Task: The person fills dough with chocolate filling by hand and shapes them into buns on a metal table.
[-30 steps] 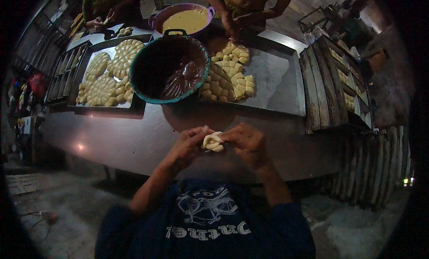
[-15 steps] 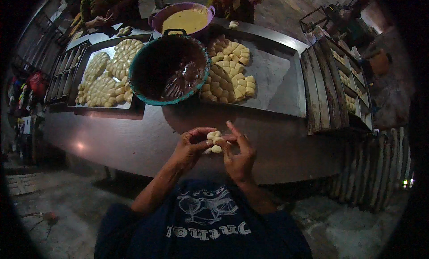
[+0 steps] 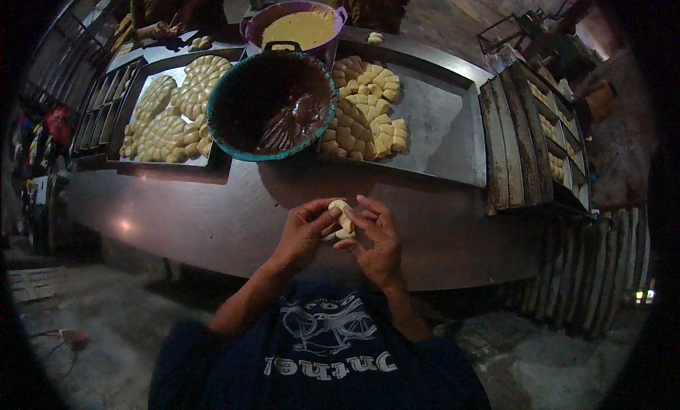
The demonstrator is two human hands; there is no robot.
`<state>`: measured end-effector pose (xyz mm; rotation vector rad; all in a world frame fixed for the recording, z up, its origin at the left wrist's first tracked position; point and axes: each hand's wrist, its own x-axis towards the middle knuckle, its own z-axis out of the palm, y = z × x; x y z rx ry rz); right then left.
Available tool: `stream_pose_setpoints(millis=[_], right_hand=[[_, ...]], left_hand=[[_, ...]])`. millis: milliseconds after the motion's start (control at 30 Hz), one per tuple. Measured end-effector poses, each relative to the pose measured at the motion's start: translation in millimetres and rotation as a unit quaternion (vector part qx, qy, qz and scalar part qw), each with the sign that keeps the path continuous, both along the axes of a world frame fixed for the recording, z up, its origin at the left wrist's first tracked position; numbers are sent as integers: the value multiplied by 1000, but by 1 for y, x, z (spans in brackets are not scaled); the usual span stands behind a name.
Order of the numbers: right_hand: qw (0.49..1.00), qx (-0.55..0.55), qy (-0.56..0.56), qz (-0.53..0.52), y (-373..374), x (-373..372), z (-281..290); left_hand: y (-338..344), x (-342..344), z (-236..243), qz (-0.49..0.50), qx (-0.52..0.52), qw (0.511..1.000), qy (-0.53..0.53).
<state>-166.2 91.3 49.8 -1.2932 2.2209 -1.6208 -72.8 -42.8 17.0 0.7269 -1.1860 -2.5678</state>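
Note:
Between my two hands, above the near part of the metal table (image 3: pixel 439 233), is a small piece of pale dough (image 3: pixel 343 217). My left hand (image 3: pixel 306 229) pinches its left side with thumb and fingers. From the right, the fingers of my right hand (image 3: pixel 375 240) press against the dough, the index finger raised and partly apart. Just beyond my hands stands a teal-rimmed basin (image 3: pixel 273 155) with dark brown filling smeared inside. To its right, a metal tray (image 3: pixel 446 137) holds pieces of pale dough (image 3: pixel 365 127) packed closely together.
At left, another tray (image 3: pixel 120 137) carries shiny dough rounds (image 3: pixel 166 134). A purple tub (image 3: pixel 343 17) of yellow mixture stands behind the basin. Stacked long pans (image 3: pixel 513 141) flank the table's right side. Across the table, another person's hand (image 3: pixel 166 31) is at work.
The dough has turned more upright and looks longer between my fingers. My right index finger has lowered toward it. The view has shifted slightly, and the person opposite at right has moved back.

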Motion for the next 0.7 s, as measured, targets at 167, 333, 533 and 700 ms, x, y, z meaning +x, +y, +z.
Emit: stream_pose_setpoints(millis=[167,333,533,700], right_hand=[[978,7,202,52,10,-14,-24],[995,88,-26,-26,10,-4,-10],[989,89,-113,15,8,-24,-9],[975,105,-198,17,11,-41,-7]], left_hand=[[3,2,9,-24,-57,997,-45],[8,12,-1,-57,-249,967,-17],[-2,2,5,-130,-233,963,-39],[0,-14,5,-82,-230,970,-4]])
